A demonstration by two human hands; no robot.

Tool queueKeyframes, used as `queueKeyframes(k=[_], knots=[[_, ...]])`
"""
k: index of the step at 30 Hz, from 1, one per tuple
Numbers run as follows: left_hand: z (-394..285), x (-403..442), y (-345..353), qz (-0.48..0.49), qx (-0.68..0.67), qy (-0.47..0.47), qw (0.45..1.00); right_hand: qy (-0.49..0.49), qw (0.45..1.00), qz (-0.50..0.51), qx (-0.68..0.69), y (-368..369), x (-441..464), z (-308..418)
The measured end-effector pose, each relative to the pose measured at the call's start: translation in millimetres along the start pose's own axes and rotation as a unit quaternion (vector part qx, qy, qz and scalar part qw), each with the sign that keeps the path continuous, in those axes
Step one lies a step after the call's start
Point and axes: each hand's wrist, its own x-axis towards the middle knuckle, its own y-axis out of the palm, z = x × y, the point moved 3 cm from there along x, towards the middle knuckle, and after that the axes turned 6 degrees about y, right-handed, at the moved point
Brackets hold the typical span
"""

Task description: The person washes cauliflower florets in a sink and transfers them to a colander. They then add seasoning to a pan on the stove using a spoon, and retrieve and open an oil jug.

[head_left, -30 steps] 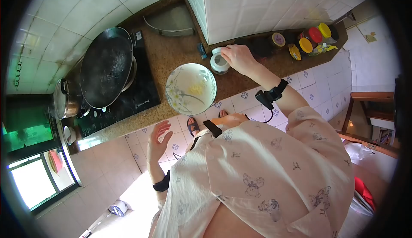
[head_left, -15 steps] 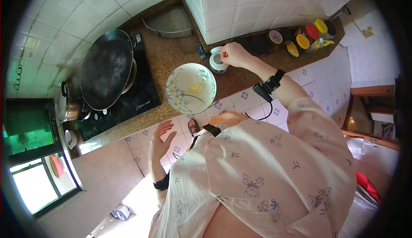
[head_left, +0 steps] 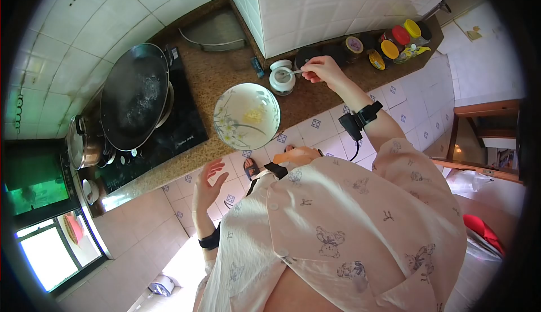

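My right hand (head_left: 322, 70) pinches the handle of a small spoon (head_left: 295, 72), whose far end is at the mouth of a small white jar (head_left: 282, 84). The jar's lid looks tipped back toward the wall. Left of the jar, a large white bowl (head_left: 226, 101) with a flower pattern holds a small heap of pale yellow chopped bits (head_left: 255, 115). My left hand (head_left: 209, 183) hangs in front of the counter edge, fingers apart, with nothing in it.
A black wok (head_left: 135, 98) sits on the black cooktop (head_left: 183, 126), a metal pot (head_left: 83, 143) beside it. Several lidded jars (head_left: 389, 49) line the wall at right. A small blue item (head_left: 257, 67) lies behind the white jar on the counter (head_left: 205, 70).
My right hand has shifted right, away from the jar's mouth, and the spoon now shows between hand and jar. My left hand looks much the same. The whole view has shifted slightly.
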Motion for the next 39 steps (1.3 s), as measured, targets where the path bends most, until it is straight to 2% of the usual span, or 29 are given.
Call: queueKeyframes(k=[1, 8, 12, 17, 18, 21, 25, 27, 29, 31, 33, 36, 37, 39], knots=[[1.6, 0.7, -1.6, 0.001, 0.000, 0.001, 1.000, 0.005, 0.999, -0.012, 0.035, -2.5, -3.5, -1.8], [9.2, 4.9, -11.2, 0.004, -0.012, 0.012, 1.000, -0.026, 0.998, -0.033, 0.041, -6.5, -35.4, 17.5], [18.0, 0.0, -21.9, -0.009, -0.018, 0.000, 1.000, -0.055, 0.998, 0.002, 0.033, 16.4, -59.6, 55.6], [34.5, -15.8, -36.0, -0.044, -0.016, 0.015, 0.999, -0.087, 0.987, 0.128, 0.051, 80.2, -72.5, 113.5], [36.9, -20.8, -40.8, -0.049, -0.020, 0.014, 0.998, -0.079, 0.989, 0.121, 0.044, 97.6, -75.1, 124.8], [40.4, -39.1, -56.1, -0.073, -0.007, 0.011, 0.997, -0.079, 0.977, 0.194, 0.043, 150.9, -73.5, 155.2], [51.7, -69.3, -78.1, -0.123, -0.004, -0.004, 0.992, -0.068, 0.970, 0.230, 0.050, 229.3, -61.1, 186.8], [60.1, -84.5, -86.0, -0.138, -0.009, -0.023, 0.990, -0.110, 0.966, 0.226, 0.058, 268.6, -49.8, 202.1], [68.0, -96.0, -95.2, -0.153, -0.012, -0.042, 0.987, -0.241, 0.949, 0.204, 0.000, 307.2, -29.3, 209.4], [74.9, -104.5, -100.7, -0.159, -0.023, -0.042, 0.986, -0.418, 0.894, 0.122, -0.108, 338.5, -13.9, 210.3], [74.2, -107.4, -106.5, -0.159, -0.012, -0.041, 0.986, -0.584, 0.787, 0.011, -0.197, 351.3, -13.0, 212.6], [77.8, -103.6, -109.9, -0.151, -0.008, -0.036, 0.988, -0.604, 0.769, -0.015, -0.209, 334.0, -16.4, 208.3], [79.7, -102.0, -110.0, -0.147, -0.013, -0.034, 0.988, -0.580, 0.797, -0.006, -0.168, 321.7, -16.2, 203.9], [81.8, -96.1, -106.5, -0.128, -0.020, -0.034, 0.991, -0.417, 0.904, 0.058, -0.069, 285.2, -16.3, 194.0]])
